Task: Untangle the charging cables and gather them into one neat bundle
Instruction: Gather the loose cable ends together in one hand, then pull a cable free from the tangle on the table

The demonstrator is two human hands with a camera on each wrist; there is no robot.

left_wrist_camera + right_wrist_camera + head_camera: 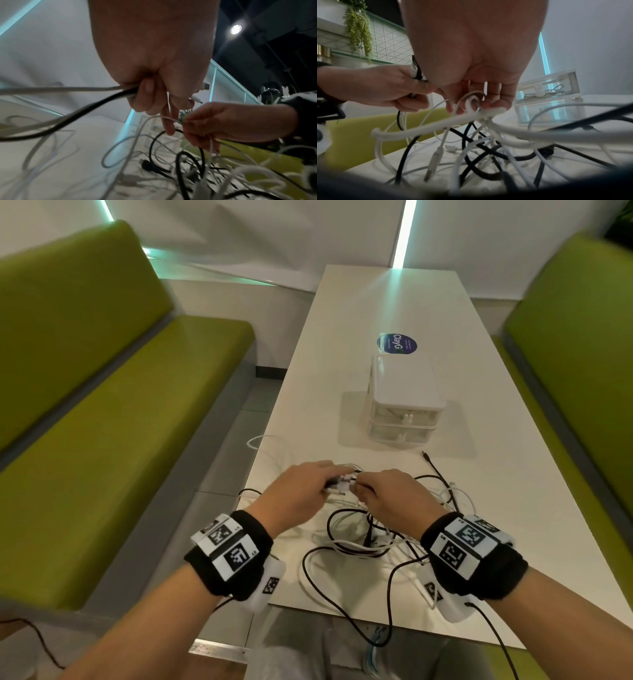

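We sit at a long white table (387, 313) between two green benches (102, 419). A small white drawer organizer (404, 398) stands mid-table, just this side of a round blue sticker (397, 343). The tangle of black and white charging cables (370, 539) sprawls over the near end, some loops hanging off the edge. Above it our left hand (301, 491) grasps several cable ends, black and white, in curled fingers. Our right hand (394, 494), just beside it, pinches a thin white cable (471, 104) looped at its fingertips.
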